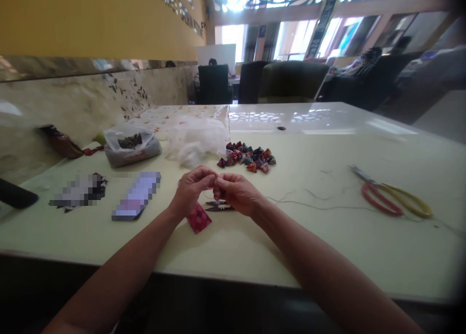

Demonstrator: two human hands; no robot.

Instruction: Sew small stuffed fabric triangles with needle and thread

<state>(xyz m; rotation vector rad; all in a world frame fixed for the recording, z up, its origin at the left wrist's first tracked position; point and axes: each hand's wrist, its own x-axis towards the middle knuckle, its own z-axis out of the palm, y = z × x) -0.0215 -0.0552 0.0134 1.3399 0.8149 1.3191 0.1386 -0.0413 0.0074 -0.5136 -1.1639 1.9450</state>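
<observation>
My left hand and my right hand meet over the table, fingertips pinched together. Whatever sits between them is too small to make out. Beneath my left hand lies a red patterned fabric piece, partly covered by the hand. A pair of thread snips rests on the table under my right hand, which hides one end. Loose dark thread runs from near my right hand across the table to the right. Just beyond the hands is a pile of small patterned fabric pouches.
Scissors with red and yellow handles lie at the right. On the left are a plastic bag of dried leaves, a bag of white stuffing, and a blurred phone-like object. Chairs and people stand beyond the table.
</observation>
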